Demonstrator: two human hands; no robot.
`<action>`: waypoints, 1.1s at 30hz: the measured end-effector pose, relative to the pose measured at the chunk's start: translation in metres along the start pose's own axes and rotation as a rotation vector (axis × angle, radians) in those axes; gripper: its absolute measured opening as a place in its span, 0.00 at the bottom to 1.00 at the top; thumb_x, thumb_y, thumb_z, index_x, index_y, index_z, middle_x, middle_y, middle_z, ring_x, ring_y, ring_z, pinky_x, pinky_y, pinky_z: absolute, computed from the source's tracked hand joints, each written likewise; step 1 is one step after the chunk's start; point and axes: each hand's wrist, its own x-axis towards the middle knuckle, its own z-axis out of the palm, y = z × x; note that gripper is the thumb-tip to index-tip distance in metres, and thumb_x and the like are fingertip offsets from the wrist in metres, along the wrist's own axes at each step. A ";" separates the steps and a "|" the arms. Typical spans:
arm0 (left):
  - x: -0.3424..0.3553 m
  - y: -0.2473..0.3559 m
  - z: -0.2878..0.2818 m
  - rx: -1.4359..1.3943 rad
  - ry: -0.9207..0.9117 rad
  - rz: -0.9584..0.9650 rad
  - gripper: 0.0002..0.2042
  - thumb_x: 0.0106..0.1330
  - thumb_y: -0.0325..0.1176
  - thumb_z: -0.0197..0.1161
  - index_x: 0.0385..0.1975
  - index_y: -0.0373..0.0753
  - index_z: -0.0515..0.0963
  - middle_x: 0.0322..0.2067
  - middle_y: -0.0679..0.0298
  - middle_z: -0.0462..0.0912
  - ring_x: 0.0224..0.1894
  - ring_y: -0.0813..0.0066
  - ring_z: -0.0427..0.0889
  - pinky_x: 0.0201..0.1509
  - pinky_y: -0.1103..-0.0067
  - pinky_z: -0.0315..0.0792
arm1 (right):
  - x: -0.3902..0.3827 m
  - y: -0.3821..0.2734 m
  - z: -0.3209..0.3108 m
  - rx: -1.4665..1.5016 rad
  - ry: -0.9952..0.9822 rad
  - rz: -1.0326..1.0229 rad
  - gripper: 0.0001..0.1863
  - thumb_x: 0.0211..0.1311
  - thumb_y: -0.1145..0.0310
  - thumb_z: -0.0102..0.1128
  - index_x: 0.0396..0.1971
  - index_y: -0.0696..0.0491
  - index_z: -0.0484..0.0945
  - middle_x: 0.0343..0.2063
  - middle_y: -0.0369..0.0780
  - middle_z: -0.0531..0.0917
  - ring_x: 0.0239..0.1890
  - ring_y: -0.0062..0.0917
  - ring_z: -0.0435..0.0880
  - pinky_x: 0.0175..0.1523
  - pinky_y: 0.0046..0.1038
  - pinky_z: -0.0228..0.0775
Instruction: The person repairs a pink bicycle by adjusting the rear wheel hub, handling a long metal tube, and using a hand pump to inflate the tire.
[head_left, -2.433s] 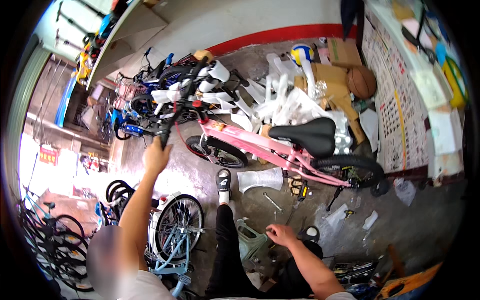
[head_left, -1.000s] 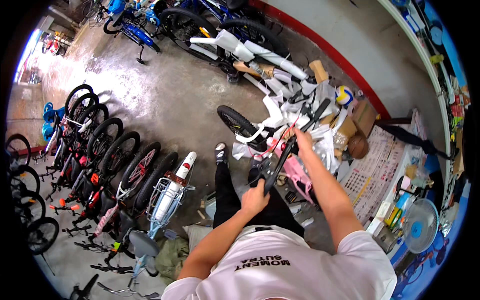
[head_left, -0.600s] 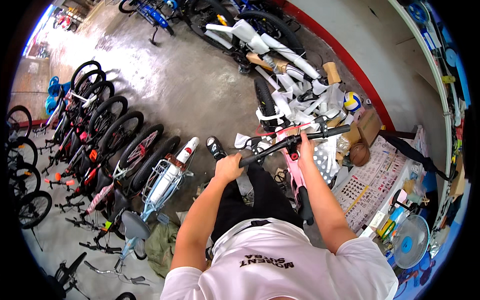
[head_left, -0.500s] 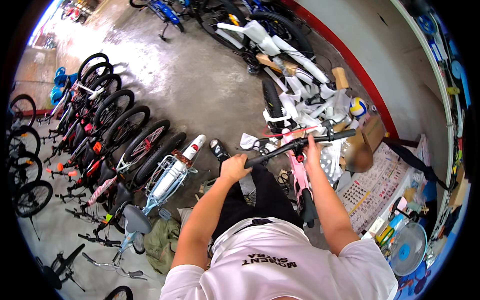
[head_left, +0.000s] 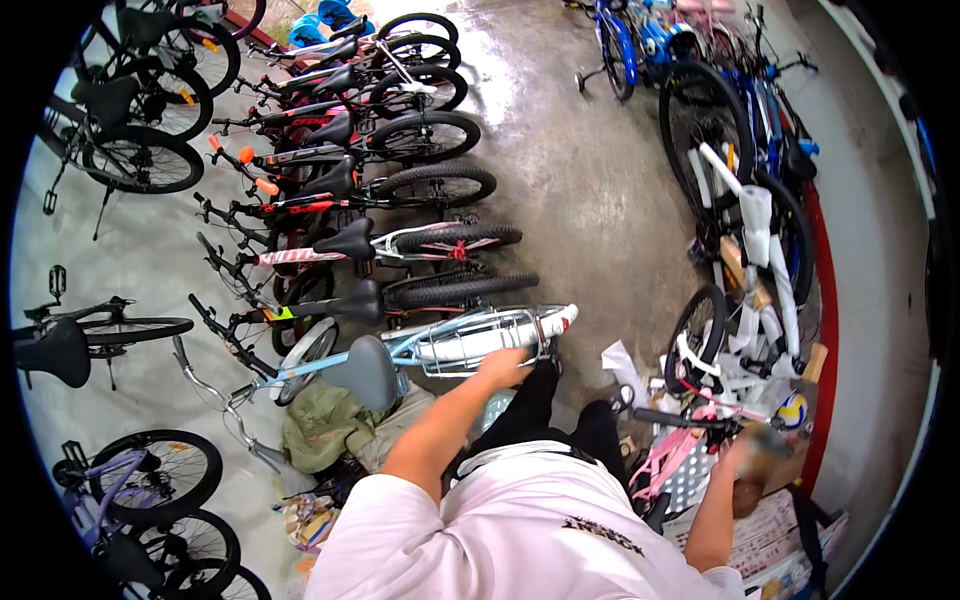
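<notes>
A pink bicycle (head_left: 668,462) stands at my right side, its black handlebar (head_left: 680,418) level and its front wheel (head_left: 694,338) wrapped in white packing. My right hand (head_left: 742,455) holds the right end of that handlebar; the hand is partly blurred. My left hand (head_left: 505,367) is off the bar, reaching forward to the wire rear rack (head_left: 470,340) of a light blue bicycle (head_left: 330,365). Its fingers are hidden, so its grip is unclear. My black-trousered legs (head_left: 540,415) stand between the two bicycles.
A tight row of parked bicycles (head_left: 360,200) fills the left. More wrapped bicycles (head_left: 755,200) lean along the red-striped wall on the right. A green cloth bundle (head_left: 325,425) lies under the blue bicycle's saddle. A volleyball (head_left: 792,410) sits by cardboard. Bare wet concrete (head_left: 590,200) runs up the middle.
I have turned left, so the row of bicycles now lies ahead. My left hand has left the handlebar grip and reached to the blue bicycle's rack. My right hand stays on the bar.
</notes>
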 end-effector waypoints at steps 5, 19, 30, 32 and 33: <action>-0.052 -0.150 -0.043 -0.006 0.069 -0.400 0.17 0.64 0.47 0.62 0.42 0.40 0.83 0.43 0.49 0.86 0.48 0.49 0.85 0.51 0.57 0.78 | -0.065 -0.043 0.049 -0.616 0.164 -0.221 0.29 0.71 0.49 0.55 0.49 0.65 0.77 0.44 0.48 0.84 0.42 0.36 0.83 0.47 0.38 0.73; -0.042 -0.162 -0.037 -0.611 0.534 -0.530 0.15 0.64 0.45 0.66 0.41 0.41 0.83 0.37 0.52 0.87 0.43 0.50 0.86 0.47 0.60 0.77 | -0.203 -0.153 0.594 -1.171 -0.729 -1.059 0.36 0.55 0.59 0.69 0.64 0.52 0.69 0.53 0.50 0.80 0.56 0.43 0.79 0.60 0.41 0.72; 0.041 -0.037 -0.026 -1.027 0.829 -0.960 0.11 0.66 0.40 0.64 0.38 0.37 0.81 0.32 0.52 0.87 0.37 0.51 0.86 0.40 0.63 0.77 | -0.446 -0.041 1.127 -1.167 -1.455 -1.548 0.44 0.51 0.62 0.73 0.70 0.38 0.62 0.62 0.51 0.71 0.60 0.48 0.76 0.61 0.46 0.72; 0.056 -0.007 -0.036 -1.078 0.683 -0.982 0.12 0.67 0.39 0.64 0.39 0.36 0.82 0.31 0.53 0.87 0.35 0.57 0.88 0.40 0.68 0.78 | -0.475 -0.019 1.193 -1.168 -1.398 -1.652 0.46 0.51 0.62 0.75 0.71 0.36 0.60 0.63 0.50 0.69 0.60 0.49 0.75 0.62 0.46 0.71; 0.061 0.010 -0.017 -0.963 0.699 -0.942 0.12 0.67 0.40 0.63 0.41 0.38 0.82 0.32 0.53 0.87 0.35 0.51 0.86 0.42 0.62 0.77 | -0.493 -0.006 1.215 -1.177 -1.390 -1.656 0.47 0.51 0.61 0.75 0.71 0.35 0.60 0.65 0.50 0.67 0.60 0.49 0.74 0.63 0.46 0.70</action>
